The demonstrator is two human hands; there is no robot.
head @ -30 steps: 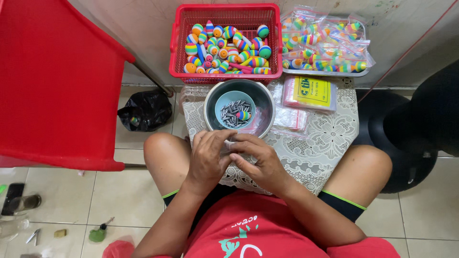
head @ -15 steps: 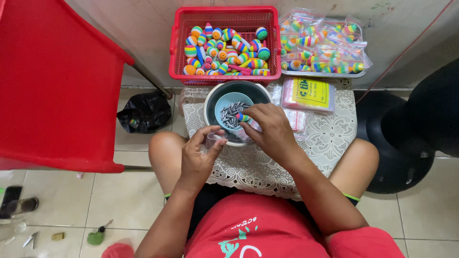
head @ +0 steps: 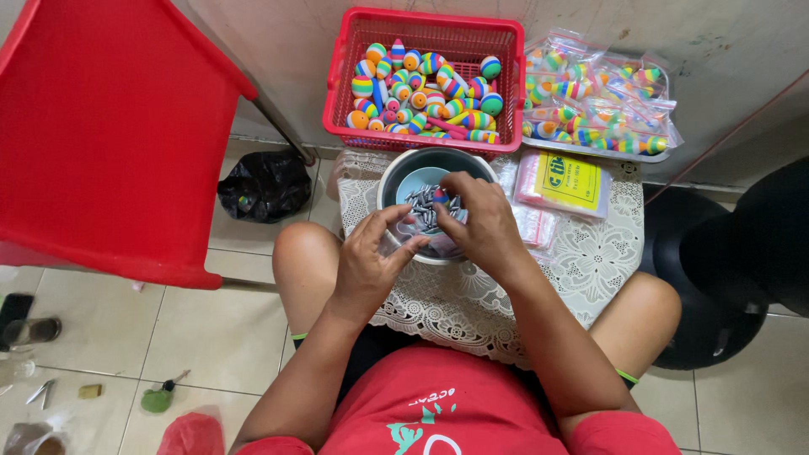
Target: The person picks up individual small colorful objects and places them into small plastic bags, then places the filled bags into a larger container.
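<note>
From my remote seat I saw a pale tiled floor (head: 211, 337) under a scuffed, off-white wall (head: 742, 42). A red plastic chair (head: 109, 143) stood at the left, a black stool (head: 742, 270) at the right, and a black plastic bag (head: 264, 185) lay by the wall in soft, even light.

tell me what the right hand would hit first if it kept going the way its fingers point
Probably the small grey metal pieces in the bowl: the right hand reaches in over the rim, fingertips angled toward them. Whether it already touches them is unclear.
</note>
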